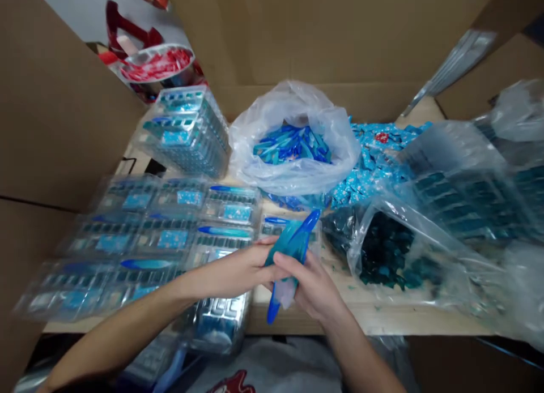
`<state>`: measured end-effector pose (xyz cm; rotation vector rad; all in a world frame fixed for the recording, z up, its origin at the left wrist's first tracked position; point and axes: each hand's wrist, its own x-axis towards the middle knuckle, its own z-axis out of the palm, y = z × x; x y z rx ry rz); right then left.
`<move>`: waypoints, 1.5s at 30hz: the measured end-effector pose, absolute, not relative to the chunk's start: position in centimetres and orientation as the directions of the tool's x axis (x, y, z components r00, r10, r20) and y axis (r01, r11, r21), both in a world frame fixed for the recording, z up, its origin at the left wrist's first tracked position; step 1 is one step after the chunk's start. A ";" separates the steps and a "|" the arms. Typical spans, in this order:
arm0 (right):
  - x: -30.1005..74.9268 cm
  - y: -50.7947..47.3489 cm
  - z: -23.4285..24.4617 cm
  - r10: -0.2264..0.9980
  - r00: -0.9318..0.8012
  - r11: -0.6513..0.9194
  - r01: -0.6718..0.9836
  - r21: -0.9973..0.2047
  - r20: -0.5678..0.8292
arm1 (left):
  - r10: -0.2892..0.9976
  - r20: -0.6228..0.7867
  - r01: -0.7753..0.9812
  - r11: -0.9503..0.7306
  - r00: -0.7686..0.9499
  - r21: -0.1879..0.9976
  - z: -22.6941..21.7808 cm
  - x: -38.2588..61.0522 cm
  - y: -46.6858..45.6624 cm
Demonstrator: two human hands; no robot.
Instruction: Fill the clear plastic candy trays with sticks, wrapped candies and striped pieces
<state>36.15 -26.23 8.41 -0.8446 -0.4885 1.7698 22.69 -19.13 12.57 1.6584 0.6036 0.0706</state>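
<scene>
1. Far L, we've got rows of clear trays point(215, 213), each w/ a blue packet point(172, 238); slim blue-teal sticks point(225, 231) lie along several tops. Tray stack point(215, 146) stands behind 'em.
2. L hand point(259, 263): closed on a bundle from its L side, some fingers hidden.
3. Centre, key bit: bundle of blue-teal pcs point(300, 237) is right btwn our hands, held up over the table point(382, 319) near its front edge. Long axis runs diag.: top tip fwd & R, bottom tip back twd us & L. Neither hand's nearer; both touch it.
4. Straight ahead, past the bundle: open plastic bag point(249, 161) w/ loose sticks point(293, 146), apart from both hands.
5. R hand point(314, 285): gripping too, thumb across the bundle; can't tell the other fingers' exact hold.
6. Far R: packet heap point(369, 166) at back, then clear bag point(359, 248) w/ dark green bits point(386, 243), nearer R hand than L.
</scene>
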 end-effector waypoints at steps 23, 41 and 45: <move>36.5 -27.4 8.7 0.928 0.123 -0.115 -0.802 -0.586 -0.351 | 0.860 0.043 0.504 -0.337 0.508 0.796 11.6 24.8 -11.6; 35.3 -27.7 9.2 0.805 -0.221 -0.588 -0.420 -0.692 -0.550 | 0.649 0.078 0.289 -0.439 0.757 0.851 12.7 15.4 -16.7; 34.0 -26.9 9.4 0.735 -0.285 -0.678 -0.328 -0.657 -0.615 | 0.568 0.218 0.374 -0.738 0.794 0.562 11.2 12.3 -19.7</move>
